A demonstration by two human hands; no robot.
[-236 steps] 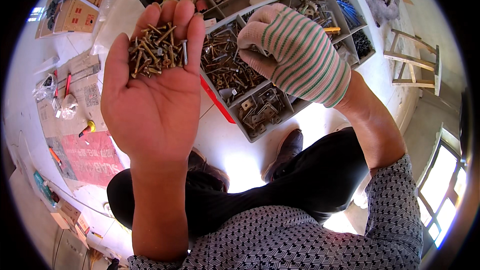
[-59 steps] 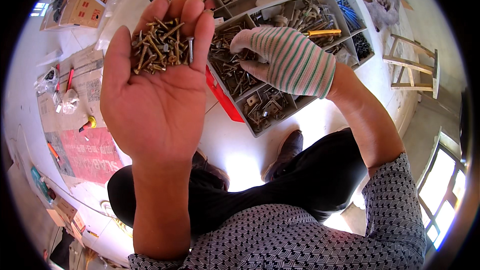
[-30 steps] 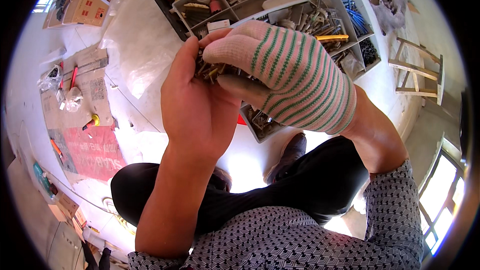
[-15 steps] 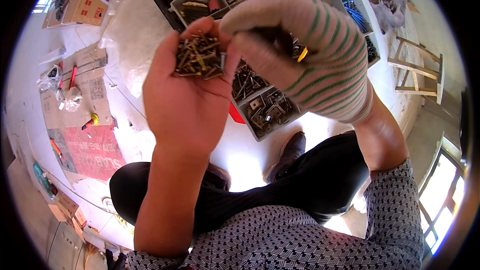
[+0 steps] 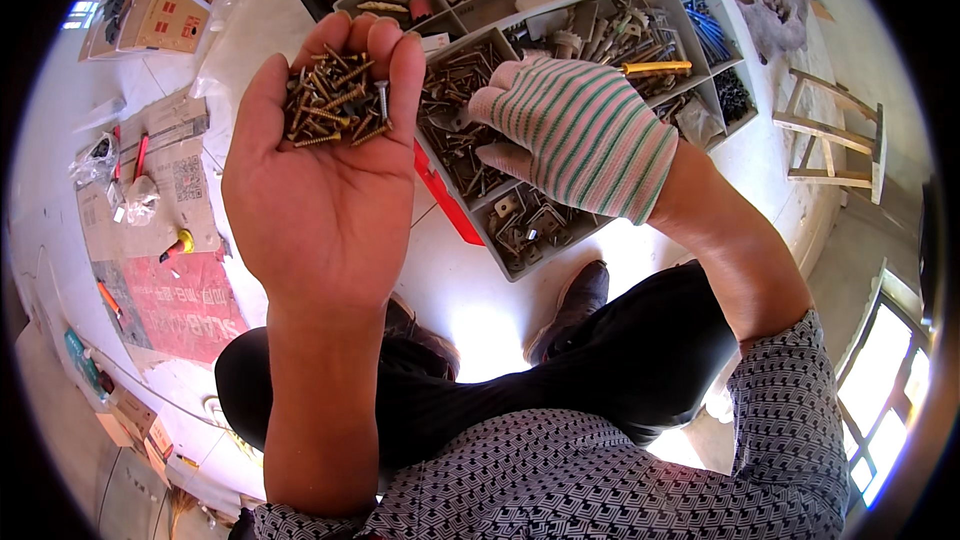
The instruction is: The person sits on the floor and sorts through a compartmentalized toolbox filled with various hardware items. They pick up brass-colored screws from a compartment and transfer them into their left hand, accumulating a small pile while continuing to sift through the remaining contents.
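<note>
A heap of brass-coloured screws (image 5: 335, 100), with one longer silver one among them, lies in the cupped palm of my bare left hand (image 5: 315, 205). That hand is palm up, beside the left edge of a grey compartment organizer (image 5: 540, 262). Over its front compartments is my right hand (image 5: 585, 135), in a white knitted glove with green stripes. Its thumb and fingers are apart, pointing down at the loose screws (image 5: 465, 155); I see nothing between them. Below the glove, a corner compartment holds small metal brackets (image 5: 535, 225).
A yellow-handled tool (image 5: 655, 67) lies across the organizer, near blue fasteners (image 5: 705, 25). A cardboard sheet (image 5: 160, 210) with a few tools is on the floor at left, a carton (image 5: 165, 0) behind it. A wooden stool (image 5: 835, 135) stands at right.
My gloved right hand has moved away from my left palm, down over the organizer's compartments. My left hand, still holding the screws, has shifted left and tilted open.
</note>
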